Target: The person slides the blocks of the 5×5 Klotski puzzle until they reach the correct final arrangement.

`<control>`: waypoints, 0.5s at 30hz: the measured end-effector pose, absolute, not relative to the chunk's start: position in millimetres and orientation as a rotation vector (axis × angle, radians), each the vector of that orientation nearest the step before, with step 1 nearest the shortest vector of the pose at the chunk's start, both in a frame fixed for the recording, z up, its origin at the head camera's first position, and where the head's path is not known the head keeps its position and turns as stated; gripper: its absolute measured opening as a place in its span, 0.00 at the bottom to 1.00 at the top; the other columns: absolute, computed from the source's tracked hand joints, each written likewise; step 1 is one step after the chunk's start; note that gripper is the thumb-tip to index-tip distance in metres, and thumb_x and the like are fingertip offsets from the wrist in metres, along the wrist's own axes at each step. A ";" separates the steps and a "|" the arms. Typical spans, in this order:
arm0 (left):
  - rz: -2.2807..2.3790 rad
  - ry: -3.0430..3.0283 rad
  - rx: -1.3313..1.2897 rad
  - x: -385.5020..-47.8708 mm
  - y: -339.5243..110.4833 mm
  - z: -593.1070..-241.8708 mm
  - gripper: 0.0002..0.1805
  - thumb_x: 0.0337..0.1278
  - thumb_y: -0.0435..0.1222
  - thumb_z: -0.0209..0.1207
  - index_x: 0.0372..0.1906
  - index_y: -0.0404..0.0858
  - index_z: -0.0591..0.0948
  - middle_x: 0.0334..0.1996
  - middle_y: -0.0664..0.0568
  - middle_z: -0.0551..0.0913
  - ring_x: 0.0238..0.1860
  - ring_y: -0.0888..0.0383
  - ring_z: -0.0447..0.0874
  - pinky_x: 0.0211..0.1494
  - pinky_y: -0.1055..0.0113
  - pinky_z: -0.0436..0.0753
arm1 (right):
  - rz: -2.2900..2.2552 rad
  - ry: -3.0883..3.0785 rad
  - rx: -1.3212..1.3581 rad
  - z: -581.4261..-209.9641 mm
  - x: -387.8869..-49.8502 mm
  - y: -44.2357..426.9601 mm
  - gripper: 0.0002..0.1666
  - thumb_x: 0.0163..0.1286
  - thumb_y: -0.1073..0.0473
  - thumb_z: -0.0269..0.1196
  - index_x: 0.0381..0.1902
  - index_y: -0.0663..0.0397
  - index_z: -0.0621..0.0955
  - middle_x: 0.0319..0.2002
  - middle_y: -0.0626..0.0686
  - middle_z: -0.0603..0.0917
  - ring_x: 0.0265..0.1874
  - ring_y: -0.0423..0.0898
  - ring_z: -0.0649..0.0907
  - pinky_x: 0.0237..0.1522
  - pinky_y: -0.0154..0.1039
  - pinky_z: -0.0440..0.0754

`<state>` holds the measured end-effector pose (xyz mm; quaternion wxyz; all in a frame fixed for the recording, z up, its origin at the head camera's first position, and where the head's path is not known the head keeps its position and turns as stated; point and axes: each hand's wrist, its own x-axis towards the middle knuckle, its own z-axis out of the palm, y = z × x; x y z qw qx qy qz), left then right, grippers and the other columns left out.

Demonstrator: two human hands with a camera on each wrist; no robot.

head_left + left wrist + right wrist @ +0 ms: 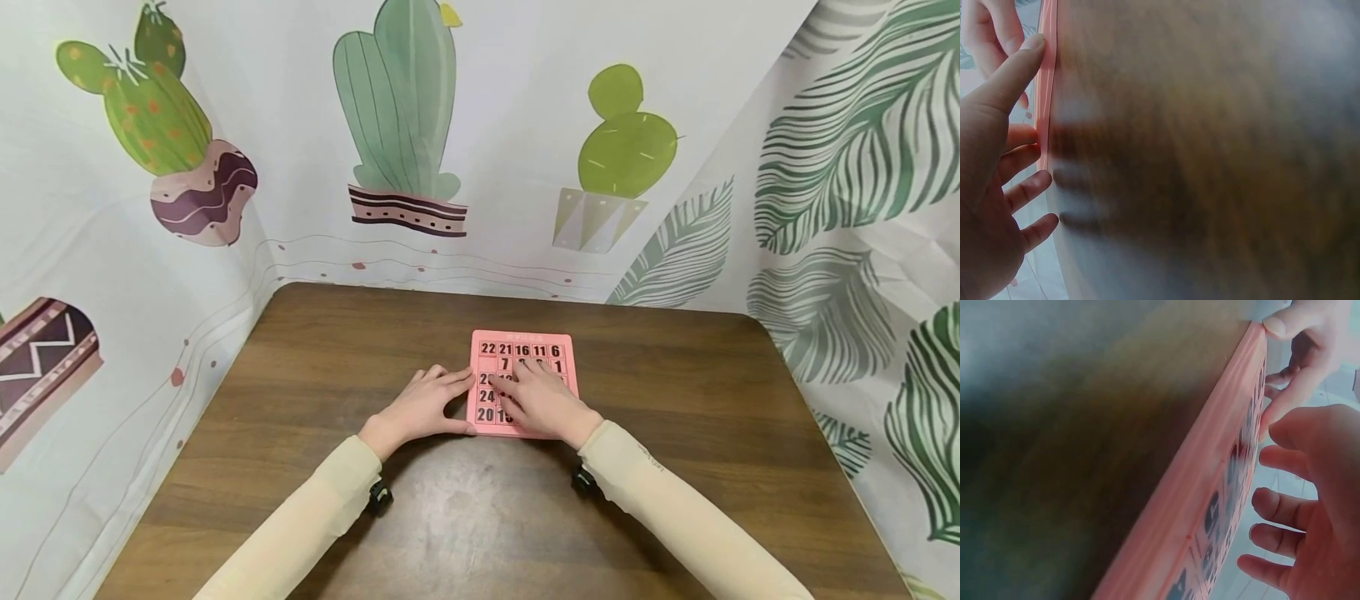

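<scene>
A pink sliding number puzzle [505, 350] lies flat on the table, with black numbers on its square tiles. The top row reads 22, 21, 16, 11, 6, and a plain pink square shows at the left of the second row. Along the puzzle's left side rests my left hand [423, 406], thumb at the near left corner and fingers stretched against the edge. My right hand [543, 402] reaches over the tiles with loosely bent fingers, covering several numbers in the middle and lower right. In the right wrist view, its fingers [1282, 540] hover close above the tile face; contact is hard to tell.
The brown wooden table [360, 333] has rounded far corners. Behind it and at both sides hangs a white cloth [510, 125] printed with cacti and leaves. A small black device [380, 497] sits at the left wrist, and another black device [583, 478] at the right.
</scene>
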<state>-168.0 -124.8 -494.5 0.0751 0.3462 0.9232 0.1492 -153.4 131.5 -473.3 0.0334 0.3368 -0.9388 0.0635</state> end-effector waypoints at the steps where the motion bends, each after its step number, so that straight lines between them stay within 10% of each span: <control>1: 0.447 2.770 1.039 -168.1 -124.9 -494.4 0.51 0.54 0.67 0.68 0.78 0.43 0.71 0.78 0.52 0.68 0.63 0.52 0.69 0.62 0.49 0.70 | 0.196 -2.897 1.020 -472.8 -155.9 130.8 0.23 0.77 0.51 0.60 0.67 0.46 0.83 0.47 0.59 0.82 0.52 0.59 0.79 0.64 0.61 0.73; 15: 0.455 2.773 1.042 -168.7 -124.8 -495.1 0.52 0.53 0.67 0.68 0.78 0.45 0.71 0.78 0.53 0.68 0.62 0.53 0.70 0.61 0.48 0.71 | 0.103 -2.988 0.921 -472.9 -183.7 117.7 0.26 0.81 0.49 0.56 0.71 0.47 0.79 0.57 0.62 0.82 0.59 0.60 0.78 0.65 0.61 0.72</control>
